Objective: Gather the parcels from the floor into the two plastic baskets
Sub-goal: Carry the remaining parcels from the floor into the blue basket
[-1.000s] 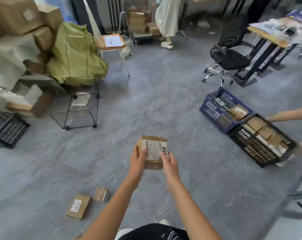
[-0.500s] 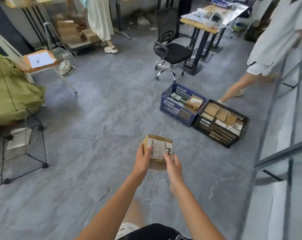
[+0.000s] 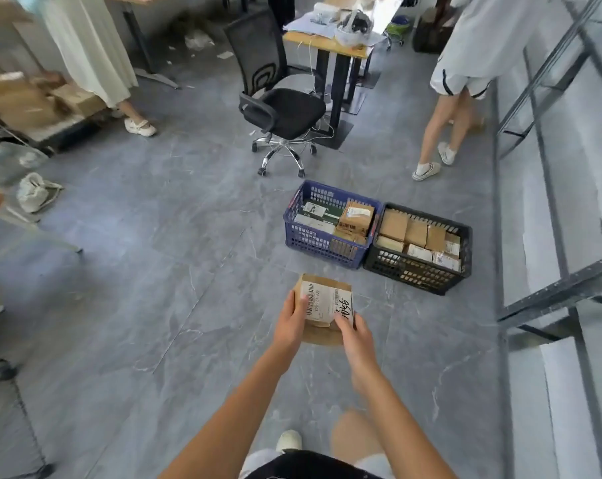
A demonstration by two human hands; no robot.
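I hold a small brown cardboard parcel with a white barcode label in front of me, above the grey floor. My left hand grips its left side and my right hand grips its right side. Just beyond it, the blue plastic basket stands on the floor with several parcels inside. The black plastic basket touches its right side and is nearly full of brown and white parcels.
A black office chair stands behind the baskets beside a desk. One person stands at the right rear, another at the left rear. Metal shelving runs along the right. A wire cage sits low left.
The view has swung right and closer to the baskets. The parcel stays held in both hands. The loose parcels on the floor have left the view. The person on the right has stepped away from the baskets.
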